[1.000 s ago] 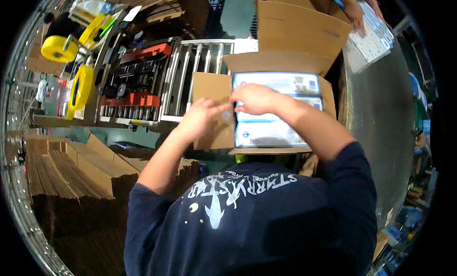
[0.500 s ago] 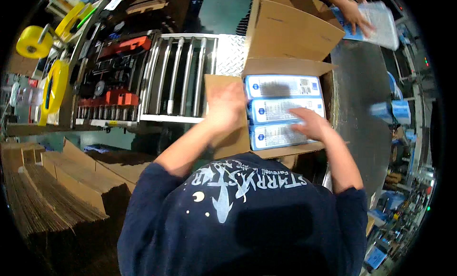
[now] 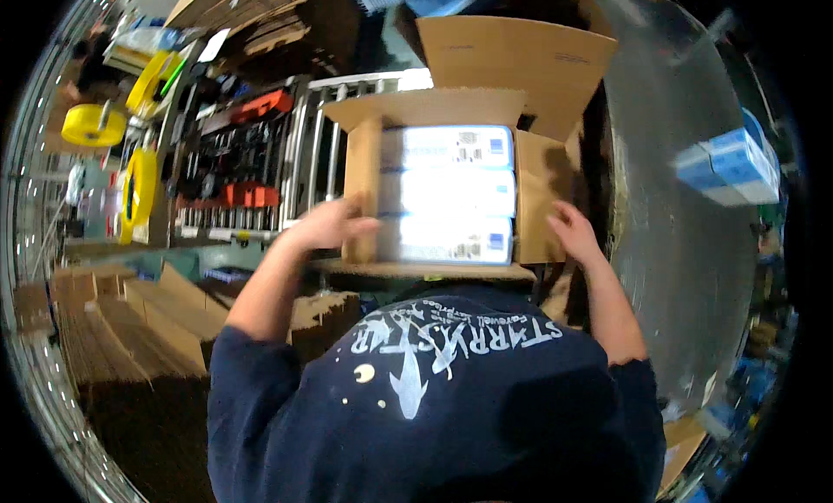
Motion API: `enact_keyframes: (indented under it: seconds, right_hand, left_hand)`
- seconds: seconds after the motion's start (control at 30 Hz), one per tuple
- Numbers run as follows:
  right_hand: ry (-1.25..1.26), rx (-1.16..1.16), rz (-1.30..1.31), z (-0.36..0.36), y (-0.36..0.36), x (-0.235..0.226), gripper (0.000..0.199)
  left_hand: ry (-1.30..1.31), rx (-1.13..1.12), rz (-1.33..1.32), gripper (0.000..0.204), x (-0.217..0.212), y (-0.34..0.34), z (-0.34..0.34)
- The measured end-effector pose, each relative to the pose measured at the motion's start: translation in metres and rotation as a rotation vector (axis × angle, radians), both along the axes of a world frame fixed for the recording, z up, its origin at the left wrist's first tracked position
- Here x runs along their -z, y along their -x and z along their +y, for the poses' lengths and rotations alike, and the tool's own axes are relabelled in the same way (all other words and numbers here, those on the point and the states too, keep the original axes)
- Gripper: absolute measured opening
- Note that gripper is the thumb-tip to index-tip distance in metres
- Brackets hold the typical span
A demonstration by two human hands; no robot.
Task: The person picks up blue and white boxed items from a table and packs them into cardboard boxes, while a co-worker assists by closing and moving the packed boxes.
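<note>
An open cardboard carton (image 3: 438, 269) stands in front of me, holding three white-and-blue packs (image 3: 447, 193) in a stack of rows. My left hand (image 3: 328, 225) is at the carton's raised left flap (image 3: 363, 177), its thumb and fingers closed about the edge. Over the right flap (image 3: 536, 190), which lies outward, my right hand (image 3: 574, 232) reaches with fingers apart, their tips at the flap's outer part. The far flap (image 3: 434, 108) is up. Glare and motion blur wash out the packs' faces.
Behind the carton stands another open carton (image 3: 521, 65). Metal rollers (image 3: 323, 143) and a taping machine with red parts (image 3: 252, 195) lie left, beside yellow tape rolls (image 3: 94, 125). A dark belt (image 3: 681, 243) runs along the right, with a blue-and-white pack (image 3: 733, 166). Flat cartons (image 3: 121, 325) are stacked lower left.
The packed carton has shifted left over the rollers, and its right flap now shows. My right hand has left the packs for that flap. The other person's hand and pack are out of view.
</note>
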State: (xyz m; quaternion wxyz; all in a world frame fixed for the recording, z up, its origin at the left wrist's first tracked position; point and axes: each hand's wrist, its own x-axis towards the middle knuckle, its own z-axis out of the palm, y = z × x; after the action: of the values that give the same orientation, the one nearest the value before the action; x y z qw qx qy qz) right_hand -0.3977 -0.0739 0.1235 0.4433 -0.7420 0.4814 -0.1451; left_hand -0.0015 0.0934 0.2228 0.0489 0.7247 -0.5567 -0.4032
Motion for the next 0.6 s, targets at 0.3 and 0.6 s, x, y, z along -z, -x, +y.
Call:
enact_keyframes:
  seconds: [0.3,0.6]
  right_hand:
    - [0.018,-0.775,-0.141,-0.020,-0.090,-0.057,0.041]
    - [0.784,-0.525,0.248,-0.099,-0.180,-0.116,0.035]
  left_hand:
    - [-0.327,0.293,0.354,0.102,-0.013,0.010,0.042]
    - [0.119,-0.053,-0.671,0.106,0.054,0.030,-0.051]
